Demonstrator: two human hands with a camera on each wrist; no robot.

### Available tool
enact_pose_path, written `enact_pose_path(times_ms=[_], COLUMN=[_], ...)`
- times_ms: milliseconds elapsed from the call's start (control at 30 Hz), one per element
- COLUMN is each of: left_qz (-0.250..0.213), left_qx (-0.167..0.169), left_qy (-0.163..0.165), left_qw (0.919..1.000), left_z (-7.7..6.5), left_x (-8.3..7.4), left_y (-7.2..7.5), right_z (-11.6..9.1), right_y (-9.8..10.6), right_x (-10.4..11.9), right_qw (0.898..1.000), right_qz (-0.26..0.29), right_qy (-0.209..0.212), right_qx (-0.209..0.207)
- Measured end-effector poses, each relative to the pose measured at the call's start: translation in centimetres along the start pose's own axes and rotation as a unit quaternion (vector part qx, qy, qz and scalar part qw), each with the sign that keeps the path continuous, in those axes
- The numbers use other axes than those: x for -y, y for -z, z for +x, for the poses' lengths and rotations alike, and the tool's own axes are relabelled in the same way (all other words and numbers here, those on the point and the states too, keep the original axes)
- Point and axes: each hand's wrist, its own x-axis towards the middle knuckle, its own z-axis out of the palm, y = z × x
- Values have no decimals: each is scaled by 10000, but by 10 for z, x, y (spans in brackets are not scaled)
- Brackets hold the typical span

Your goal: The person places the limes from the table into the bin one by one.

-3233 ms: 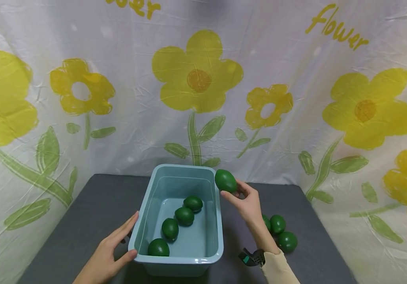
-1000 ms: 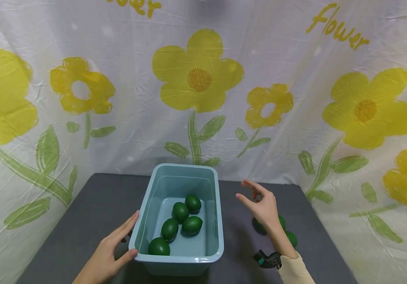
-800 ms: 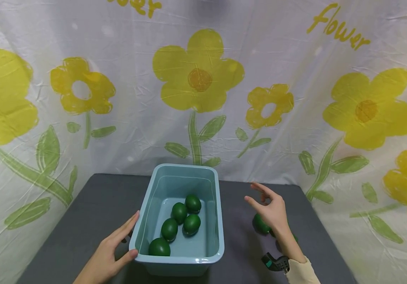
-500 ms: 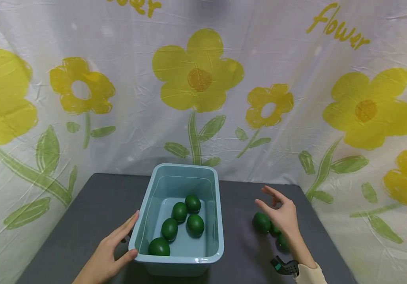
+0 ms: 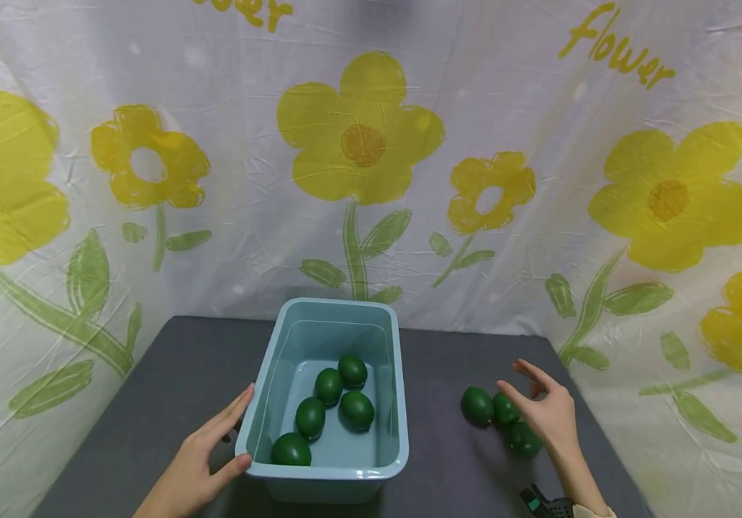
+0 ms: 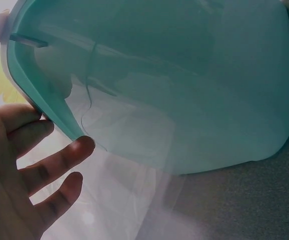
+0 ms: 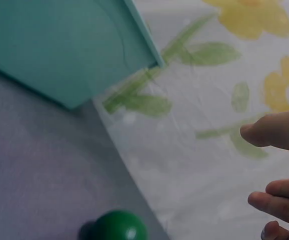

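Note:
A light blue plastic bin [image 5: 406, 432] stands in the middle, with several smooth dark green oval fruits lying in it, one of them [image 5: 356, 411] at the right. My left hand [image 5: 198, 460] rests against the bin's left rim, its fingers extended. In the left wrist view, fingers of the left hand [image 6: 14, 170] touch or lie close to the rim. Over at the right, three more green fruits [image 5: 477, 406] sit close together on the table. My right hand [image 5: 552, 416] hovers just above and right of them with thumb and fingers apart, holding nothing. The right wrist view shows one green fruit [image 7: 119, 227] below the right hand [image 7: 279, 165].
Dark grey cloth covers the table [image 5: 435, 374]. A white curtain [image 5: 241, 237] with yellow flowers hangs behind and along both sides. On the right wrist is a black band [image 5: 542, 503].
A fruit held by my right hand at the bin's right rim now lies inside the bin. The emptied right hand has moved right and nearer to the table fruits. My left hand stays put.

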Motion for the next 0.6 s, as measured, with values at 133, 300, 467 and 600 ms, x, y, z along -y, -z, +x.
enact_pose_path(times_ms=[133,300,467,600], left_qz=[-8,-38,-49,-37], left_qx=[-13,-1,25,48], left_qy=[-9,-13,25,91], left_qw=[10000,10000,10000,9999], left_z=[0,0,0,-1], left_x=[0,0,0,0], left_y=[1,1,1,0], right_z=[-6,-12,-16,-18], right_y=[6,9,10,10], right_x=[-13,-29,-43,-52], right_qw=[9984,9947,9882,9824], right_qz=[-250,-660,-1226,-1590], right_qy=[-434,-633,-642,-603], right_qx=[253,462,655,779])
